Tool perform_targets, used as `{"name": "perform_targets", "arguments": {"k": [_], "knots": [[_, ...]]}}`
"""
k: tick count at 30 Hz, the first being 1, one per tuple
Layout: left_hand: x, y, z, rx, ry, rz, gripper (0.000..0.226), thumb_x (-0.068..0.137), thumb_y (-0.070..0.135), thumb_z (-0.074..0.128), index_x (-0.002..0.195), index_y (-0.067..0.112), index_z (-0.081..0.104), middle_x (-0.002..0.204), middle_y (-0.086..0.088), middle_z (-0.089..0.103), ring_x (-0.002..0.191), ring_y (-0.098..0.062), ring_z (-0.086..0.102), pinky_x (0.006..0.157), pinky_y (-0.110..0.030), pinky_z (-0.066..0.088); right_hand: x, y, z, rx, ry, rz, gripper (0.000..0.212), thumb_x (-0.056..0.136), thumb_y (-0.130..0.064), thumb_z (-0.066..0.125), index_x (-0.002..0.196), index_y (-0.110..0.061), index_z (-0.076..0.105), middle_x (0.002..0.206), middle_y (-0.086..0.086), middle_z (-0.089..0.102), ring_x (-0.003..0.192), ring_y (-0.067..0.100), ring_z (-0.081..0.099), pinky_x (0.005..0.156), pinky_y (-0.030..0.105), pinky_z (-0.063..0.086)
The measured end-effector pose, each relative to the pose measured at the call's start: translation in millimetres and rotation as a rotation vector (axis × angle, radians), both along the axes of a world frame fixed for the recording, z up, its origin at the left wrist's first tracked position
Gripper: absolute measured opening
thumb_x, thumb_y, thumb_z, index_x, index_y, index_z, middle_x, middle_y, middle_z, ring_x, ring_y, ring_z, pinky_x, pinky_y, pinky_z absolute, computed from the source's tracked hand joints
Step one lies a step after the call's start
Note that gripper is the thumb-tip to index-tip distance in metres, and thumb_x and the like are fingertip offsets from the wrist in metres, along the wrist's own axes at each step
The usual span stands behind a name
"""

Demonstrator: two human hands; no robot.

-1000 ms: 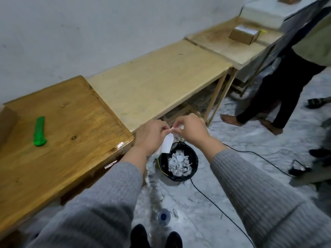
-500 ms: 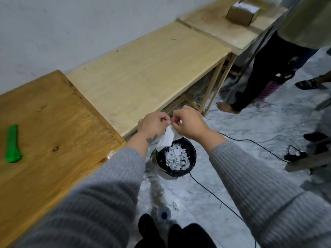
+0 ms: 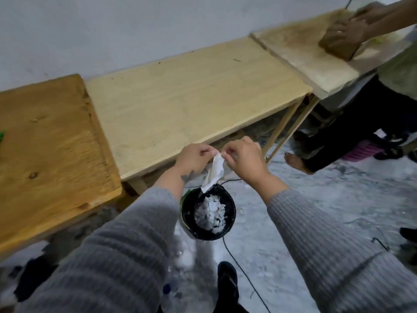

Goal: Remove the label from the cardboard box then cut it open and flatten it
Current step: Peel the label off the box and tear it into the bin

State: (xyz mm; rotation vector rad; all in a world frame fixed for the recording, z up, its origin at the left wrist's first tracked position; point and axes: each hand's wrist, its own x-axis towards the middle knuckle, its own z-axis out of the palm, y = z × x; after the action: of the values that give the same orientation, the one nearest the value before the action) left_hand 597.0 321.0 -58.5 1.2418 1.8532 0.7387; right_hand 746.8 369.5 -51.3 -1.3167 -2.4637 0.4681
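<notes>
White paper label [image 3: 215, 171], crumpled and creased, pinched at its top edge, hanging down with its lower corner over the rim of the black round bucket. Torn along the top. Small brown cardboard box [image 3: 336, 45], blurred, well apart at the far right on the furthest pale wooden table, still closed in shape, under another person's hands.

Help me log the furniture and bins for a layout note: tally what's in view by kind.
Wooden tables: 3, dark, pale middle, far pale
Black bins: 1, holding white paper scraps
Cardboard boxes: 1
Total: 5
</notes>
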Motion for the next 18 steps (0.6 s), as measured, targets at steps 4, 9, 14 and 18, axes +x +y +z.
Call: {"name": "perform_targets", "arguments": {"k": [4,9,14,18], "knots": [[29,17,-7,-0.016,-0.005,0.082,0.011,0.086,0.041,0.063,0.075,0.039,0.066,0.082,0.019,0.069,0.087,-0.016,0.065,0.095,-0.045,0.049,24,37,-4,-0.049,-0.013,0.039,0.015,0.09,-0.028,0.062,0.1,-0.022,0.071,0.092,-0.004,0.07,0.102,0.019,0.047,0.079,0.03,0.025],[47,27,-12,-0.038,0.214,0.223,0.016,0.082,0.045,0.07,0.07,0.034,0.068,0.066,0.018,0.067,0.078,-0.007,0.064,0.098,-0.04,0.043,29,57,-10,-0.194,-0.131,0.131,0.026,0.092,-0.033,0.057,0.117,-0.031,0.063,0.099,-0.003,0.067,0.109,0.022,0.043,0.084,0.033,0.026],[53,40,-6,-0.048,0.419,0.239,0.016,0.087,0.044,0.063,0.075,0.034,0.068,0.07,0.016,0.065,0.087,-0.012,0.06,0.096,-0.037,0.033,26,65,-5,-0.214,-0.29,0.27,0.032,0.096,-0.034,0.036,0.096,-0.036,0.068,0.098,0.0,0.061,0.11,0.022,0.042,0.095,0.04,0.028],[55,47,-6,-0.094,0.495,0.222,0.016,0.091,0.037,0.058,0.076,0.036,0.065,0.064,0.021,0.054,0.093,-0.014,0.057,0.092,-0.036,0.03,26,72,-2,-0.183,-0.321,0.244,0.043,0.094,-0.041,0.037,0.051,-0.032,0.04,0.068,-0.006,0.053,0.097,0.017,0.045,0.089,0.04,0.03]]}}
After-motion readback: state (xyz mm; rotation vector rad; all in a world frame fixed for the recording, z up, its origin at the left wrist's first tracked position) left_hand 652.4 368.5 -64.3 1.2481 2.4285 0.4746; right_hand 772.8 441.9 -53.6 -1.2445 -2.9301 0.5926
